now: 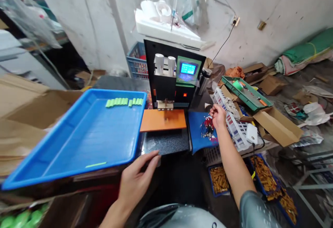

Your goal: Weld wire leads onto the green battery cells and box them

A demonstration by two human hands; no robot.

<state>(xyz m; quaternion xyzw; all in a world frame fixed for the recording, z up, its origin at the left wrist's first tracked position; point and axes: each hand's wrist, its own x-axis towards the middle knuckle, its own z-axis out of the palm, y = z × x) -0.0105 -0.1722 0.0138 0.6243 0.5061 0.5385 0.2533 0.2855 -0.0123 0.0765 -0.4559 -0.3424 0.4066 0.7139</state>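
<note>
My left hand [137, 177] hovers in front of the bench's dark front edge, thumb and forefinger tips pinched together. Whatever lies between them is too small to make out. Over on the right, my right hand [219, 116] is closed with curled fingers at a pile of short red, blue and black wires [207, 129]. Whether a wire is in its fingers is hidden. The pile rests on a blue mat [195, 131]. Between the hands stands a black spot-welding machine [163, 85] with a lit screen [188, 68], and an orange plate [162, 120] sits below its electrodes [165, 106].
On the left, a large blue tray [111, 131] holds a row of light green cylindrical cells [117, 102] and a thin green strip [96, 165]. A white plastic rack [232, 125], a green tray [247, 92] and a white power bank [251, 133] stand right. Bins of brown pieces [219, 178] are lower.
</note>
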